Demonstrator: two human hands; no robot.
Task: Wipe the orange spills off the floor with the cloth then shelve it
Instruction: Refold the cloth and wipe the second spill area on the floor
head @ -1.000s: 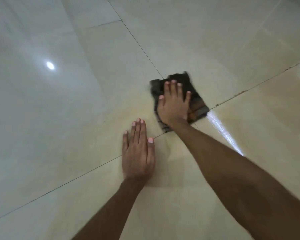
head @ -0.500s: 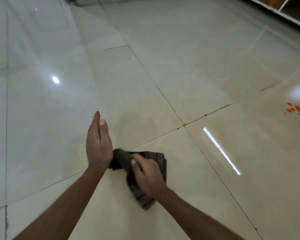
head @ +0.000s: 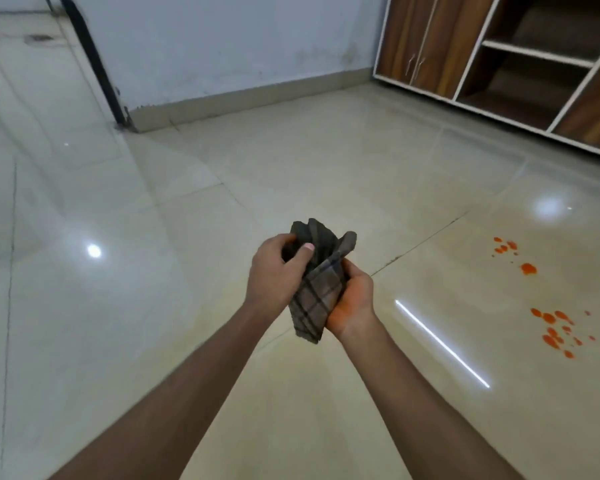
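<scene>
A: So, where's the cloth (head: 317, 282)?
B: Bunched upright, fingers (head: 352, 269) of left hand (head: 274, 275) and right hand (head: 355, 299) clenched round it, off the floor (head: 187, 341).
A: And the spills (head: 548, 318)?
B: Right of the fingers, nearer the right hand, open floor between. Shelf (head: 537, 54) beyond them, farther right.

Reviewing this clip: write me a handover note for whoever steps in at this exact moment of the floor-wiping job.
Left hand: grips the upper part of the bunched grey-brown checked cloth, thumb across it.
Right hand: grips the cloth's lower part from the right; the palm shows an orange tint.
Cloth: held in the air above the cream tiled floor.
Orange spills: two clusters of drops on the tiles to the right, a far one and a near one, both unwiped.
Brown wooden shelf unit: far right, shelves open.
Done: cloth in hand.
Left: wipe both clusters, then shelve the cloth.
</scene>
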